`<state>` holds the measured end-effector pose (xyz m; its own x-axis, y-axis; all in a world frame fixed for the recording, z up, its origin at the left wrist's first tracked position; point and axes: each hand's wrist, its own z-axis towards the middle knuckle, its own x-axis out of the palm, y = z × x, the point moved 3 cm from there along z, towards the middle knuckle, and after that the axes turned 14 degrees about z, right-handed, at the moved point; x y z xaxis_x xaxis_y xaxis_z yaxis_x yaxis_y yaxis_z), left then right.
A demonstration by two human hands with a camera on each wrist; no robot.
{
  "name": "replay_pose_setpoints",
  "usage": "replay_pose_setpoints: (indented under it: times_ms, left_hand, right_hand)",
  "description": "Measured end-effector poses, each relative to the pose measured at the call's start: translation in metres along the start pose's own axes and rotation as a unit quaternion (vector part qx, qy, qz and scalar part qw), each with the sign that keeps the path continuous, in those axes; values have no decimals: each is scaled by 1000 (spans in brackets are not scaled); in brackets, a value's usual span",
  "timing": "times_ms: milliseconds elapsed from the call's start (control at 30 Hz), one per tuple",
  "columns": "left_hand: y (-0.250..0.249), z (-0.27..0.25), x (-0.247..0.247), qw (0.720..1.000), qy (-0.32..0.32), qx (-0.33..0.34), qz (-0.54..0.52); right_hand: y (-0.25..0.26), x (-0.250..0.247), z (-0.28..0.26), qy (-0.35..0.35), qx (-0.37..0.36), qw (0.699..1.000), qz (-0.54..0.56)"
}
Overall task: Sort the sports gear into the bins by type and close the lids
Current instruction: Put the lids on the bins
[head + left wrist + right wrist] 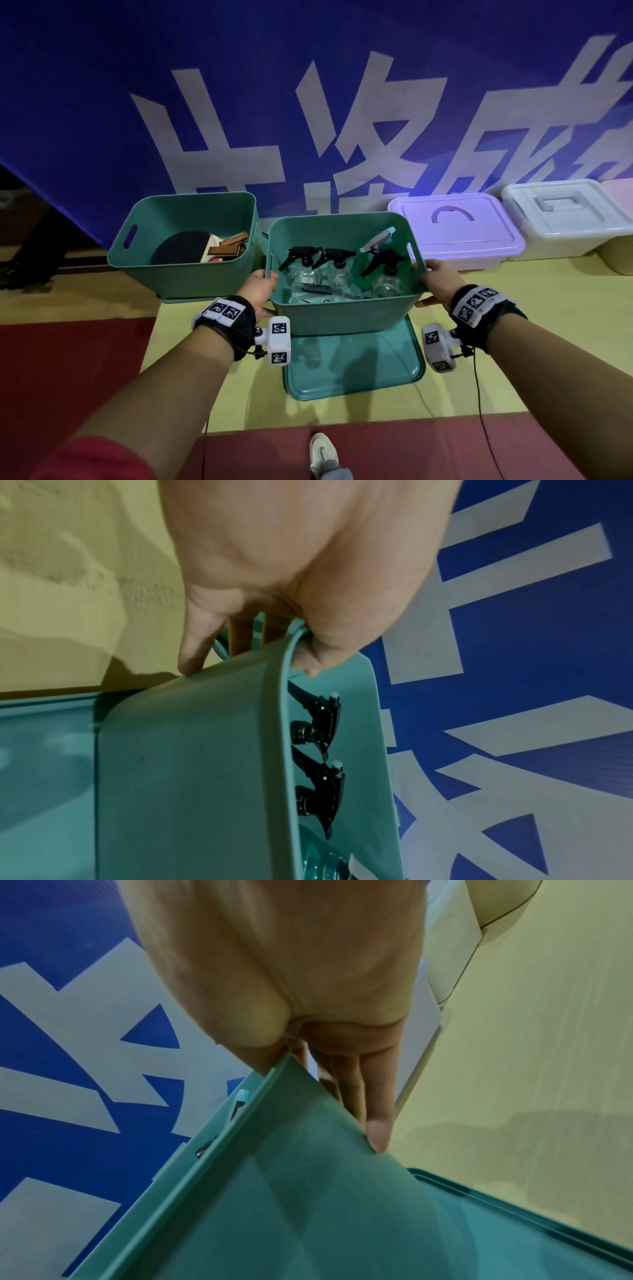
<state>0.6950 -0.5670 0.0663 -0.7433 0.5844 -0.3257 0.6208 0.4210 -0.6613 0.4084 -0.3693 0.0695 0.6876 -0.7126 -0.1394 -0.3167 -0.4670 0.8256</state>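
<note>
While both hands clamp the near bin [346, 315], it sits between the forearms, above a lid [356, 363] lying flat on the yellow floor [513, 359] just behind a red mat [68, 377].

Left hand [258, 291]: thumb hooked over the rim at the near-left corner, fingers pressed to the outer wall. Right hand [435, 282]: same grip, mirrored, at the near-right corner. Neither hand is nearer; the bin is centred, long axis running left to right.

Key relation: the lid lies directly under and nearer than the bin, partly covered by it. Judgement: the bin must come off the lid before it can be closed.

Contents: spray bottles [337, 270], black triggers, one green body; small dark items on the bin floor, not identifiable.

Farther left: second bin [185, 253], open, holding a paddle [181, 245] and brown pieces; a lid edge seems to show beneath it. Farther right, against the blue banner [102, 85]: purple box [455, 229] and white box [561, 212], both lidded.

Hidden: whether the near bin rests on the lid or is lifted clear, cannot tell. A shoe [322, 452] shows at the bottom edge.
</note>
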Motion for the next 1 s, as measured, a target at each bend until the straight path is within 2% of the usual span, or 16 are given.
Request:
replay_pose_setpoints:
  times_ms: [500, 800, 1000]
  left_hand:
    - [6, 15, 1, 1000, 2, -10, 0]
    - [9, 13, 4, 1000, 1, -8, -26]
    - [26, -6, 7, 993, -44, -1, -114]
  right_hand:
    - [-1, 5, 11, 1, 18, 1000, 7]
    - [-2, 3, 8, 19, 2, 999, 47]
    - [-32, -12, -10, 28, -12, 999, 40]
